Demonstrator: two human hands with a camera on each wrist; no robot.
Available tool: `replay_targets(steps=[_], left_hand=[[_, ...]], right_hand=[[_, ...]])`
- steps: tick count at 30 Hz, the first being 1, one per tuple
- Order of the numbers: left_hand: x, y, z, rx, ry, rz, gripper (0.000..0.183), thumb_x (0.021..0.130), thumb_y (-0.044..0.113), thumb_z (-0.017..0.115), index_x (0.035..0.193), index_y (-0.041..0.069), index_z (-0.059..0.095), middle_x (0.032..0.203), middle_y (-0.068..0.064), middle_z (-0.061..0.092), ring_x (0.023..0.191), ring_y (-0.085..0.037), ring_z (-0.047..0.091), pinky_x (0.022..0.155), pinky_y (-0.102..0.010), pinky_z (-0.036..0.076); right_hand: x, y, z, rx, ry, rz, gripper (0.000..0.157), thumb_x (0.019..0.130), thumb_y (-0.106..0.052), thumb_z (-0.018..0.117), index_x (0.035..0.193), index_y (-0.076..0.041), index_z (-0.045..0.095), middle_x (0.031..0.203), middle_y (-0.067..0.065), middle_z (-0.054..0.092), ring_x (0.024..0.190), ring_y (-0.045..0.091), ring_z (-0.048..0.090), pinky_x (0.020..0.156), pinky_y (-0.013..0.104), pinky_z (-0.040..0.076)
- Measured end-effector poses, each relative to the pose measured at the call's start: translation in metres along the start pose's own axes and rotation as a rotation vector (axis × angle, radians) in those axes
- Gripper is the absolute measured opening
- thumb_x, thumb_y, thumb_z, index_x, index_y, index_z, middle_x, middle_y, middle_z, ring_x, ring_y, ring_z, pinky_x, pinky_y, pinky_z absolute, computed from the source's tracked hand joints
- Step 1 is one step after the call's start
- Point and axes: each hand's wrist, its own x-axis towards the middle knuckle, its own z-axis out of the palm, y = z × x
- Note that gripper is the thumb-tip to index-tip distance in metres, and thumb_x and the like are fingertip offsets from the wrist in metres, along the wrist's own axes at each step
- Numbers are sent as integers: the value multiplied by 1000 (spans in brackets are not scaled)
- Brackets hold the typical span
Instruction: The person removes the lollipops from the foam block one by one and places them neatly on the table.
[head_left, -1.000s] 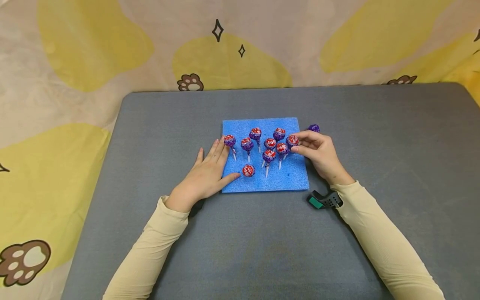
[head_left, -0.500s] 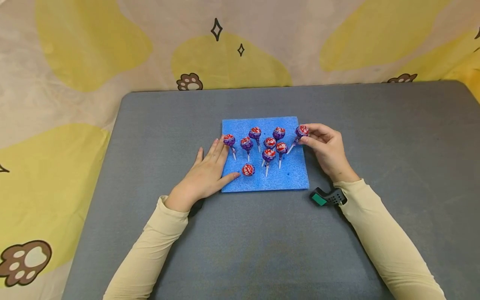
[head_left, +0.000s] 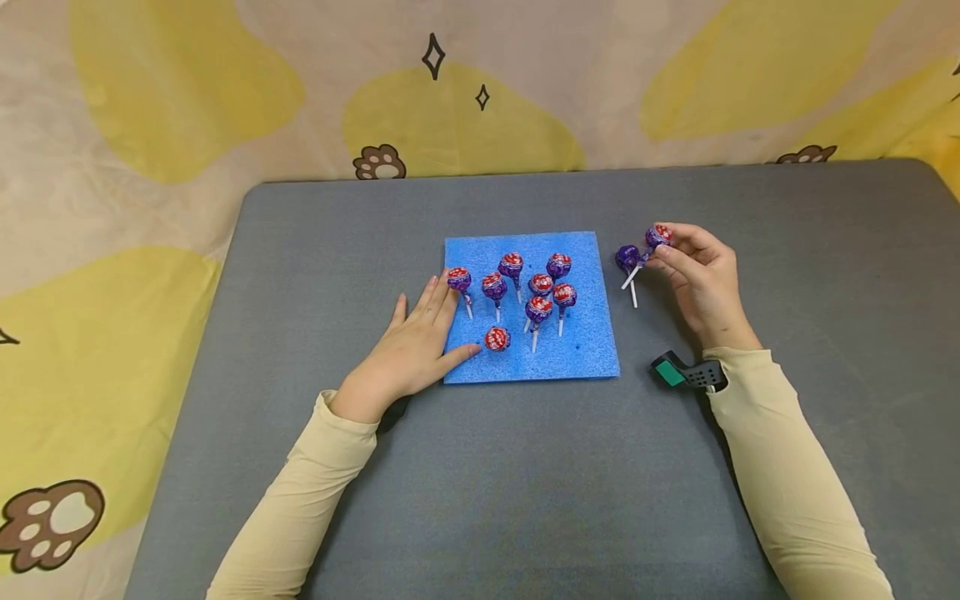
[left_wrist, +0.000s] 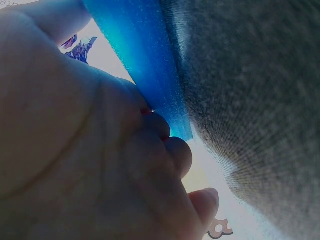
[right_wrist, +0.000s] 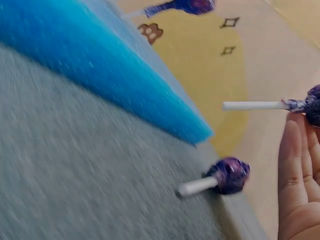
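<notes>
Currently pinching one wrapped lollipop [head_left: 660, 236] with the right hand [head_left: 703, 283], near a second lollipop [head_left: 628, 257] on the gray table [head_left: 525, 475]. Counting apparently eight standing lollipops [head_left: 537, 309] in one blue foam board [head_left: 592, 358], touched by the straight-fingered left hand [head_left: 408, 348].

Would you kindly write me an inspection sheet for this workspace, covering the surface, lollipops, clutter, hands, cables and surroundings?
Surface: grey table, with a blue foam board lying on it.
Lollipops: eight lollipops stand on the board; a loose lollipop lies on the table to its right.
Clutter: nothing seen.
Hands: left hand at the board's left edge, fingers extended; right hand pinches a held lollipop by its head, off the board.
Cables: nothing seen.
Surroundings: patterned cloth behind and left of the table.
</notes>
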Motion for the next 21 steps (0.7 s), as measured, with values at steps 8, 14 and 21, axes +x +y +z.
replay_targets(steps=[8,14,21], left_hand=[[0,1,0,-5,-3,-5,83,95,54,42,150,1,11,156,-11,-11,143,-25,-10,110,-56,-3],[0,0,0,-4,0,0,83,95,54,43,150,1,11,156,-11,-11,143,-25,-10,110,-56,-3],[0,0,0,-4,-2,0,83,95,55,42,150,1,10,157,-11,-10,143,-24,-10,110,-56,-3]], right_hand=[[3,-11,-20,-73,39,153,17,86,16,56,95,10,69,87,14,69,76,19,65,70,27,54],[3,-12,-27,-194,24,238,19,85,13,60,100,7,70,92,11,70,80,16,65,71,25,54],[2,-9,-26,-493,76,191,18,83,4,69,101,6,70,89,2,71,80,10,64,72,19,51]])
